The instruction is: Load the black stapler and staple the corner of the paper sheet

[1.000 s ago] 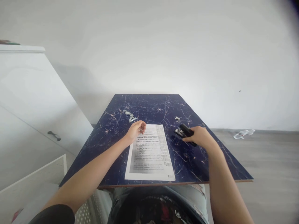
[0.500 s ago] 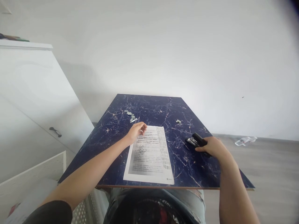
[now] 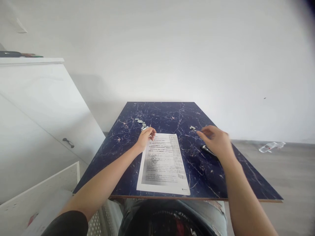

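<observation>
A printed paper sheet (image 3: 162,162) lies on the dark blue marbled table (image 3: 159,114). My left hand (image 3: 145,138) rests on the sheet's top left corner, its fingers curled down onto the corner. My right hand (image 3: 216,141) hovers over the right side of the table with its fingers stretched toward a small metal staple block (image 3: 192,128), a little short of it. A black stapler (image 3: 208,150) lies on the table just beneath that hand, mostly hidden by it. The right hand holds nothing.
Several loose staple strips (image 3: 140,122) lie at the table's far left. A white cabinet (image 3: 31,108) with a dark handle stands at the left. A clear plastic bottle (image 3: 269,147) lies on the grey floor at the right.
My right hand carried the stapler to the right, set it down and let go, then moved back toward the small staple block. My left hand stayed on the sheet's corner.
</observation>
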Motion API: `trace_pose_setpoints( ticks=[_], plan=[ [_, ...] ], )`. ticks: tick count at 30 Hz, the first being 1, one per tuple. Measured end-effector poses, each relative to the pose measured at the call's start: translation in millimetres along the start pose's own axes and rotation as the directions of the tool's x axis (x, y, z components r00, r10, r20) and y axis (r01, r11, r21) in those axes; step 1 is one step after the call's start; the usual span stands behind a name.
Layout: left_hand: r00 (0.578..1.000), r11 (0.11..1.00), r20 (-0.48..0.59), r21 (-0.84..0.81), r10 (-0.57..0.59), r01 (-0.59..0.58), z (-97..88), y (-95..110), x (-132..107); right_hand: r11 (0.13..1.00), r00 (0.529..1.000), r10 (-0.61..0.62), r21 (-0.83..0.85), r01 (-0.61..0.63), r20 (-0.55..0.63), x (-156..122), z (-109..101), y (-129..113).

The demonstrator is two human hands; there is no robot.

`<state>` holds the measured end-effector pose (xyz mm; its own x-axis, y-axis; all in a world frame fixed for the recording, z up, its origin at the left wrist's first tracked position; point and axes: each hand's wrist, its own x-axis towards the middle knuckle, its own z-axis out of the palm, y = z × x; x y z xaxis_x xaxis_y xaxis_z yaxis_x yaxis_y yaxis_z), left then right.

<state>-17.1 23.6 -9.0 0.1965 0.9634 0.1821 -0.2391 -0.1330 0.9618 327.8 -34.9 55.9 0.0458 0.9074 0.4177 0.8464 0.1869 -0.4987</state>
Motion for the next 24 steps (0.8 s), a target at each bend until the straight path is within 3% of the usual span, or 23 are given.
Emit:
trace_pose_setpoints(
  ticks=[2, 4, 5, 7, 10, 13, 18, 24],
  plan=[
    [1.000, 0.997, -0.015, 0.078, 0.022, -0.021, -0.7, 3, 0, 0.986, 0.960, -0.157, 0.088, 0.140, 0.232, 18, 18, -28],
    [0.998, 0.957, -0.003, 0.284, 0.068, -0.064, -0.6, 7, -2, 0.953, 0.891, -0.297, 0.170, 0.252, 0.343, 39, 43, -47],
    [0.995, 0.899, 0.028, 0.426, 0.097, -0.099, -0.1, 8, -3, 0.939, 0.875, -0.333, 0.212, 0.272, 0.352, 49, 58, -52],
    [0.983, 0.704, 0.128, 0.685, 0.135, -0.186, 1.8, 10, -7, 0.930, 0.898, -0.331, 0.259, 0.259, 0.289, 63, 89, -57],
    [0.960, 0.441, 0.257, 0.853, 0.108, -0.278, 5.7, 10, -11, 0.928, 0.922, -0.317, 0.274, 0.252, 0.225, 67, 132, -52],
    [0.956, 0.367, 0.285, 0.883, 0.075, -0.292, 8.3, 7, -13, 0.931, 0.907, -0.323, 0.265, 0.253, 0.271, 60, 156, -44],
    [0.964, 0.401, 0.257, 0.878, 0.062, -0.260, 7.7, 7, -11, 0.901, 0.859, -0.419, 0.252, 0.354, 0.293, 57, 154, -37],
    [0.954, 0.388, 0.276, 0.871, 0.116, -0.299, 0.8, 10, -8, 0.814, 0.722, -0.580, 0.290, 0.503, 0.377, 60, 129, -27]
  ],
)
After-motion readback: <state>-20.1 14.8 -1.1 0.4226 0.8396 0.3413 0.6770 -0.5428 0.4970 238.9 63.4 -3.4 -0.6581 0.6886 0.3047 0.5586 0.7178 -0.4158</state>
